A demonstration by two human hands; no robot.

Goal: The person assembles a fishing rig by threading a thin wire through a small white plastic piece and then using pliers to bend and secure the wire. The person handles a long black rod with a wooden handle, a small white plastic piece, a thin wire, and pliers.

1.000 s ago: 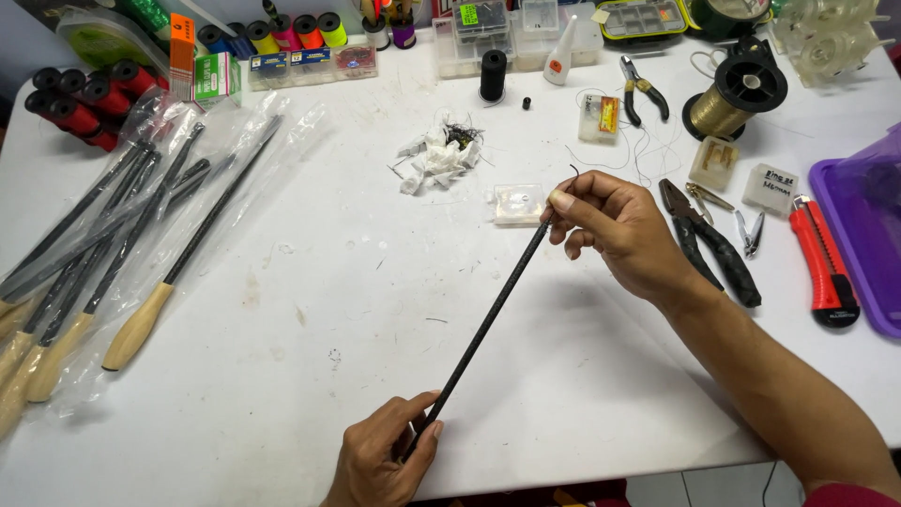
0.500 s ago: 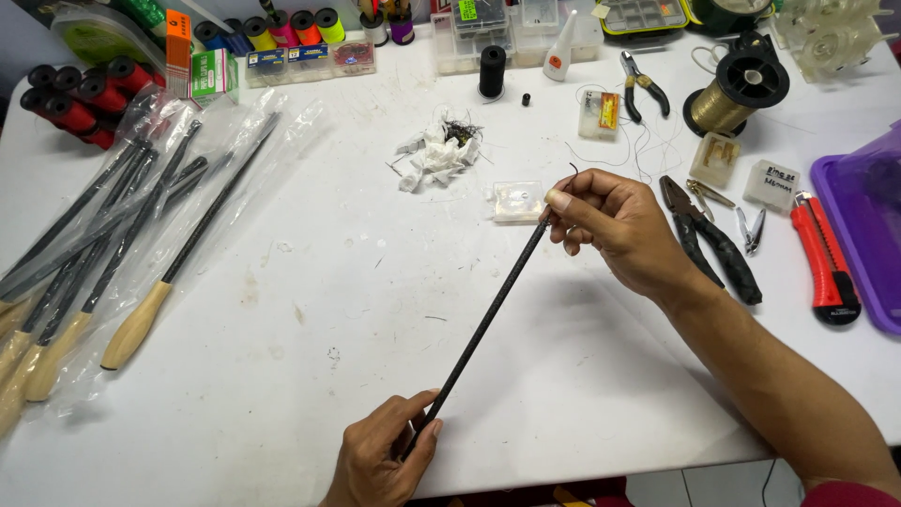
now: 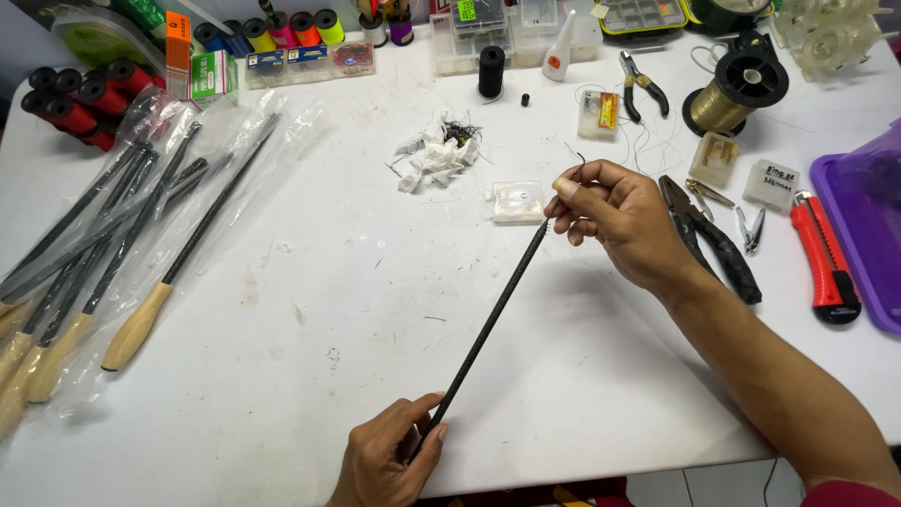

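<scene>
A thin black rod [image 3: 488,329] runs diagonally above the white table [image 3: 310,310]. My left hand [image 3: 387,460] grips its lower end near the table's front edge. My right hand [image 3: 619,221] pinches its upper tip, thumb and fingers closed, with a fine dark thread or wire end [image 3: 580,158] sticking up from the fingers. A small clear plastic box [image 3: 518,201] lies just left of my right hand.
Several black rods with wooden handles [image 3: 131,253] lie in clear bags at left. Black pliers [image 3: 709,239], nail clippers [image 3: 749,229], a red utility knife [image 3: 821,268] and a purple bin [image 3: 873,225] sit at right. Thread spools [image 3: 741,89], white scraps [image 3: 436,155] and boxes line the back.
</scene>
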